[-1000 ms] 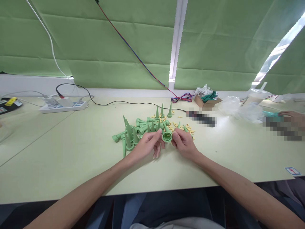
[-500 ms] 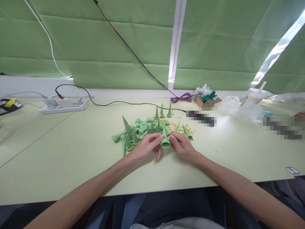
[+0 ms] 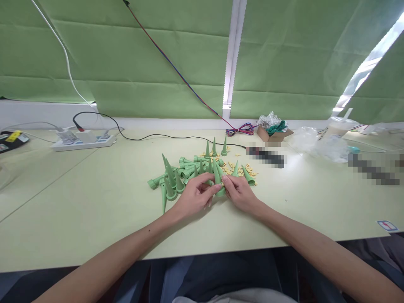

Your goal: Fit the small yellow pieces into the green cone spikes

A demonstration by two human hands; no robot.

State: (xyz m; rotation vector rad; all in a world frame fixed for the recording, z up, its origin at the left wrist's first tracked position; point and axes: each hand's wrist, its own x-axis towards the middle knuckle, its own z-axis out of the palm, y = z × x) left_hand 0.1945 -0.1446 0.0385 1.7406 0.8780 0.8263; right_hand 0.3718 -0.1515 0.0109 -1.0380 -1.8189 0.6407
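Note:
A hollow green plastic spike (image 3: 217,173), its tip pointing away from me, is held between the thumb and fingers of my left hand (image 3: 197,193). My right hand (image 3: 239,191) is closed in a pinch against the right side of this spike. A hint of yellow shows at its fingertips, apparently a small yellow plastic piece, mostly hidden. Just beyond both hands lies a pile of similar green spikes (image 3: 189,168), some standing on their wide ends and others on their sides. Small yellow pieces (image 3: 249,170) are scattered behind my right hand.
A white power strip (image 3: 83,143) sits at the left, with a black cable crossing the table. Further back are coiled red and blue wires (image 3: 241,129), a small cardboard box (image 3: 274,135), plastic bags (image 3: 331,149) and a drink cup (image 3: 339,126). A green blind hangs behind.
The spike's open wide end has tipped down, away from my view. My left hand has shifted its grip, its thumb now across the spike's lower part. My right hand stays at its side.

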